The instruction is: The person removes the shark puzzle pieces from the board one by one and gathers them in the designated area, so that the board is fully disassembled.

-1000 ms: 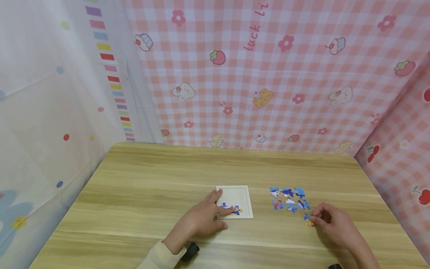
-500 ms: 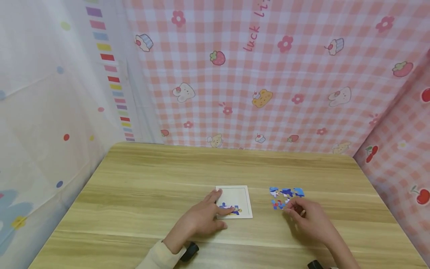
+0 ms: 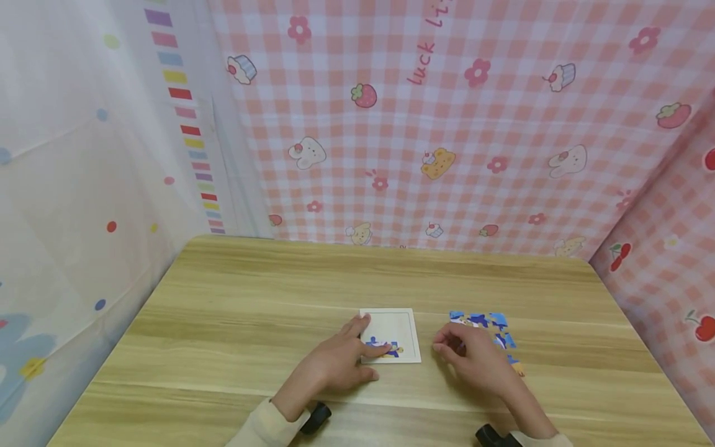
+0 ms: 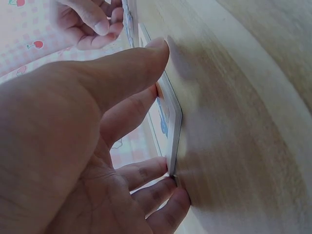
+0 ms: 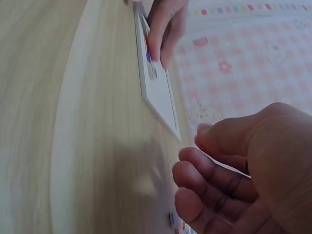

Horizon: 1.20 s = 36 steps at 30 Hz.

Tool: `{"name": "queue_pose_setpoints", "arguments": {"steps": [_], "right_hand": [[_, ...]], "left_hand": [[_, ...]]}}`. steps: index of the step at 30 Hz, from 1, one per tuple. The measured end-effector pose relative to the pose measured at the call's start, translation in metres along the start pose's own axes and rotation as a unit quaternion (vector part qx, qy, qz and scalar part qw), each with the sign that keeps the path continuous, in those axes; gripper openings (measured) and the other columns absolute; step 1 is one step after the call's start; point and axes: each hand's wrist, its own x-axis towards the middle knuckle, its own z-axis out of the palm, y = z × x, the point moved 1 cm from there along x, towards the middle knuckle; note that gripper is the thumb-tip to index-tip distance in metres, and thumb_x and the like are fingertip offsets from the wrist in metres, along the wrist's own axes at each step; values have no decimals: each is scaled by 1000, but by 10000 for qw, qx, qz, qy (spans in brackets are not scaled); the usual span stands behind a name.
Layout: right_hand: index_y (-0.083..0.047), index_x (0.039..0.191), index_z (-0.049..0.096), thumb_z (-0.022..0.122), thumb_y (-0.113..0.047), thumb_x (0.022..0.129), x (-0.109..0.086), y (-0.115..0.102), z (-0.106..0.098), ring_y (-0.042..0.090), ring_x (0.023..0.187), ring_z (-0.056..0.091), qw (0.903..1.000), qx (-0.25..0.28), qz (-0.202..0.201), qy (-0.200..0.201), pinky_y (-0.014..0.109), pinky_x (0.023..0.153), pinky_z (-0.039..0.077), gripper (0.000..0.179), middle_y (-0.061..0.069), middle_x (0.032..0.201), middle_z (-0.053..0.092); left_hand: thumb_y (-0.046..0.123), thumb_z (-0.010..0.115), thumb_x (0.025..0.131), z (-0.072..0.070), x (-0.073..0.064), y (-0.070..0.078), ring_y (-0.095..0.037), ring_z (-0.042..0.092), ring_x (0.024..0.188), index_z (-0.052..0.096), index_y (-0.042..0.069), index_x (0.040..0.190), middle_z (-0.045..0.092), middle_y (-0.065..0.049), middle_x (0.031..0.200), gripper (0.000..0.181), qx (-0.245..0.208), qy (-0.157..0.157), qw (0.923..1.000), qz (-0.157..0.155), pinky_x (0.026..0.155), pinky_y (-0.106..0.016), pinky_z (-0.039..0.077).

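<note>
A white square puzzle tray lies on the table, with a few joined blue and yellow jigsaw pieces at its lower left. My left hand reaches over its left edge. The index fingertip rests on those pieces, other fingers touch the rim, and the thumb extends past the near side. My right hand hovers between the tray and the loose jigsaw pieces, partly covering them. Its fingers are loosely curled, and no piece shows between them in the right wrist view.
The wooden table stretches out to both sides and behind the tray. A pink checked cloth hangs at the back, and a white dotted cloth on the left. Black wrist mounts sit under the wrists.
My right hand has moved left, from the lowest loose piece across the others toward the tray. That lowest piece still lies on the table. My left hand has stayed in place.
</note>
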Motion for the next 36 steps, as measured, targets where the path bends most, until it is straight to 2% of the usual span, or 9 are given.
{"name": "queue_pose_setpoints", "arguments": {"steps": [8, 17, 24, 30, 36], "right_hand": [[-14, 96, 71, 75, -11, 93, 8, -11, 16, 1, 76, 60, 9980, 504, -337, -162, 20, 68, 55, 5, -8, 84, 68], [-10, 101, 72, 75, -7, 91, 15, -24, 36, 1, 74, 59, 9961, 775, -414, -123, 19, 66, 54, 11, -5, 84, 68], [-16, 102, 73, 82, -18, 87, 16, -29, 48, 6, 75, 55, 9989, 448, -108, -82, 18, 66, 50, 18, -7, 86, 63], [-17, 99, 72, 83, -15, 84, 18, -29, 53, 7, 72, 54, 9994, 320, -42, 115, 18, 65, 47, 19, -7, 84, 61], [-17, 101, 73, 83, -14, 84, 17, -29, 54, 7, 71, 53, 9994, 306, 6, 151, 18, 64, 46, 19, -7, 83, 61]], "left_hand": [[37, 73, 94, -1, 0, 1, -35, 12, 161, 58, 42, 142, 14, -16, 172, 50, 17, 17, 10000, 40, 126, -55, 29], [37, 74, 93, -3, -4, 2, -36, 14, 160, 59, 41, 142, 15, -18, 172, 51, 62, 13, 10000, 75, 124, -55, 32], [37, 73, 94, -4, -3, 1, -36, 14, 160, 58, 42, 143, 15, -19, 172, 51, 87, 69, 9998, 154, 123, -55, 34], [37, 74, 94, -3, -3, 1, -36, 16, 160, 58, 42, 142, 16, -20, 171, 51, 101, 61, 9998, 170, 121, -56, 37], [37, 74, 94, -2, -2, 0, -36, 17, 159, 59, 41, 142, 17, -20, 171, 51, 94, 61, 9997, 212, 121, -55, 38]]}}
